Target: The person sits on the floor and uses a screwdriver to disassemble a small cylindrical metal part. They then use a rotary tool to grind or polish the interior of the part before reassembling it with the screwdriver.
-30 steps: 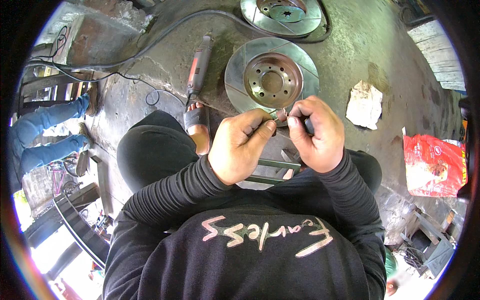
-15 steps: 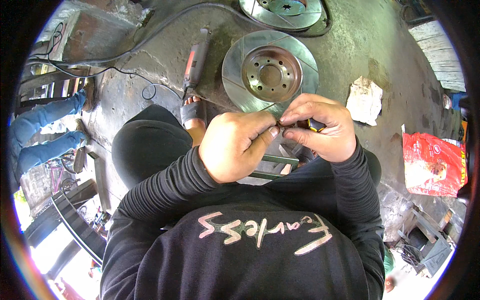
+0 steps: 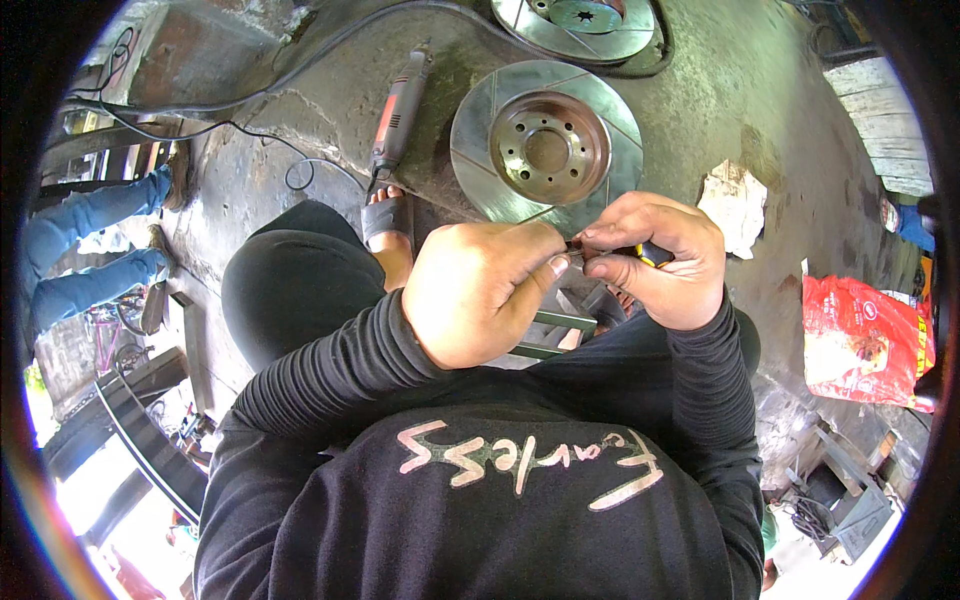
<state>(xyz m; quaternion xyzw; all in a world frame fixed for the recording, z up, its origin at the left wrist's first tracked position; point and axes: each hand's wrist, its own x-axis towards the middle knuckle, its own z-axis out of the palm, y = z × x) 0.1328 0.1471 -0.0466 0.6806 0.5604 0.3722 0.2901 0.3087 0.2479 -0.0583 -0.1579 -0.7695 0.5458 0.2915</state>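
Observation:
My left hand (image 3: 487, 290) is closed, thumb against the curled forefinger. What small thing it pinches, if any, I cannot make out. Its fingertips almost meet those of my right hand (image 3: 668, 262), which is closed in a pinch around a yellow-and-black handled tool (image 3: 655, 254). Only the handle's end shows in the palm; a thin dark part seems to run between the two sets of fingertips, mostly hidden. Just beyond the hands, a slotted brake disc (image 3: 470, 135) lies flat on the concrete floor.
Left of the disc lies a grey-and-red power tool (image 3: 400, 110) with a black cord. A second brake disc (image 3: 640, 40) is farther off beside a thick hose (image 3: 330, 50). Torn cardboard (image 3: 733, 210) and a red bag (image 3: 865, 340) are on the right. Another person's jeans-clad legs (image 3: 95, 230) are at left.
My right hand has shifted slightly right, and the gap between the fingertips has widened a little. The whole view has also shifted slightly. Both hands keep their pinching grip.

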